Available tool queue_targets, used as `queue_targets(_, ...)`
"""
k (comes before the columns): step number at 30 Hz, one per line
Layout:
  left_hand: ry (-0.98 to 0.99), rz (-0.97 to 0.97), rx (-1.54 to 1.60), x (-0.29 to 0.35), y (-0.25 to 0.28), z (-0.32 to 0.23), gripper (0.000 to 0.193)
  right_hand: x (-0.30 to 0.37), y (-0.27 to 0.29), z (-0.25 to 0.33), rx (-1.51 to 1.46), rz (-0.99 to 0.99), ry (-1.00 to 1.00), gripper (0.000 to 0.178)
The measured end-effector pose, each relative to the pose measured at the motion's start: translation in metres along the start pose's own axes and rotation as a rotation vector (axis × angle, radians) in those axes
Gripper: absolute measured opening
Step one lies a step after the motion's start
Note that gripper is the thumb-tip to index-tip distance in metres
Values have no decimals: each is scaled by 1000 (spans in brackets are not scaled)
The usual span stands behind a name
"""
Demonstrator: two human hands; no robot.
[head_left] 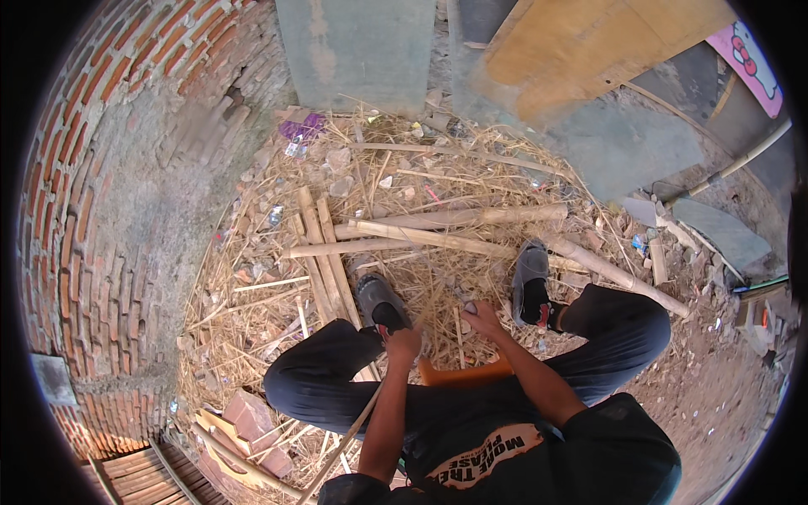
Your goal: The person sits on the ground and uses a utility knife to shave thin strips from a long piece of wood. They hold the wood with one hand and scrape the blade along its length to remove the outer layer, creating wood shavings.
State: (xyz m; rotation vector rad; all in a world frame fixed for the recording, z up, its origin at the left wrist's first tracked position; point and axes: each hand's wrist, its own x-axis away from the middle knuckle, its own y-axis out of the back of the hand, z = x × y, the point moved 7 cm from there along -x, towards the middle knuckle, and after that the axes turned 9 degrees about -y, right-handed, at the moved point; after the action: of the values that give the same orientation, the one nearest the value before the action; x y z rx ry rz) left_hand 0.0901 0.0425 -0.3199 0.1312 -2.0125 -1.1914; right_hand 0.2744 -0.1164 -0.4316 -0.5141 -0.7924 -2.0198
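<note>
My left hand point(404, 346) is closed around a long, thin bamboo strip point(350, 435). The strip slants back beneath my left forearm toward the lower edge. Between my feet, my right hand point(483, 321) grips a small hand tool point(469, 307) with a greyish handle. Its working end points away from me and blends into the straw, so its exact kind is unclear. The two hands are apart, both low over the littered ground. Under me shows the edge of an orange plastic seat point(467, 373). Dark clogs point(377, 296) are on my feet.
Split bamboo lengths point(438, 238) lie crossed beyond my feet, with flat slats point(326, 257) at the left and a round pole point(619, 275) at the right. Straw, shavings and rubble cover the ground. A brick wall point(109, 219) stands left; boards point(358, 59) lean at the back.
</note>
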Motion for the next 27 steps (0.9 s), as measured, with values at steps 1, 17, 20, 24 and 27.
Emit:
queue_targets(1, 9, -4, -16, 0, -1, 1, 57, -3, -3, 6, 22, 12, 17, 41)
queue_targets(17, 97, -37, -2, -8, -27, 20, 65, -1, -9, 14, -174, -13, 64, 26)
queue_targets(20, 62, -49, -22, -5, -20, 14, 63, -6, -13, 22, -184, -34, 99, 32)
queue_targets(24, 73, 32, 52, -5, -21, 10, 72, 2, -19, -73, 84, -60, -114, 37)
queue_targets(27, 30, 18, 59, 0, -16, 8, 71, -4, -28, -78, 198, 27, -259, 45)
